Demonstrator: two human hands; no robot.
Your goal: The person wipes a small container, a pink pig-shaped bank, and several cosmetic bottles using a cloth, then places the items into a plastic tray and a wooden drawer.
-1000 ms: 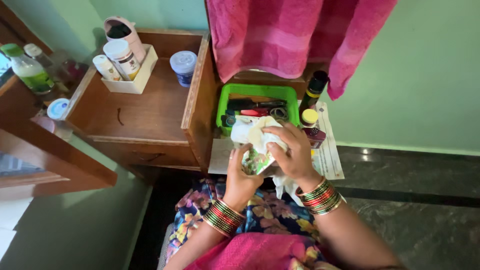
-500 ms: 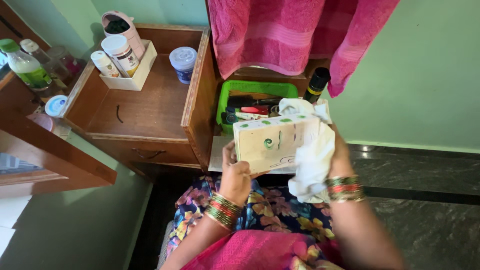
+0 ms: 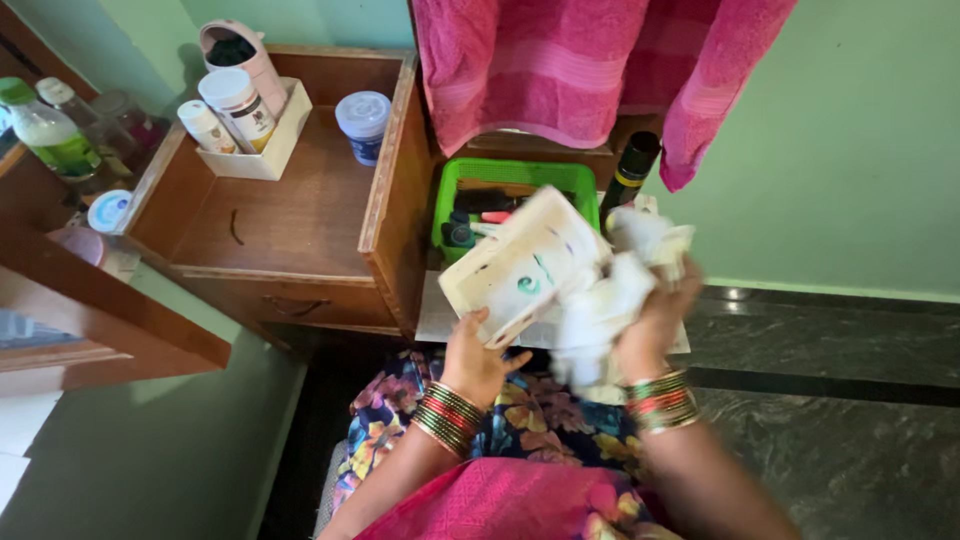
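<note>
Left hand [image 3: 478, 357] pinches the box [image 3: 522, 262] at its six o'clock edge; right hand [image 3: 655, 312] clutches the cloth [image 3: 600, 300], best pressed flat while wiping

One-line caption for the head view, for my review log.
Left hand holds a cream box while right hand presses a white cloth against it.

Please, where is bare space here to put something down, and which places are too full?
The open wooden drawer has a bare floor between the white holder of bottles, the blue-lidded jar and its front edge. The green basket is crowded with small items. Over the paper sheet in front of it, the left hand and right hand hold a box and a white cloth.
</note>
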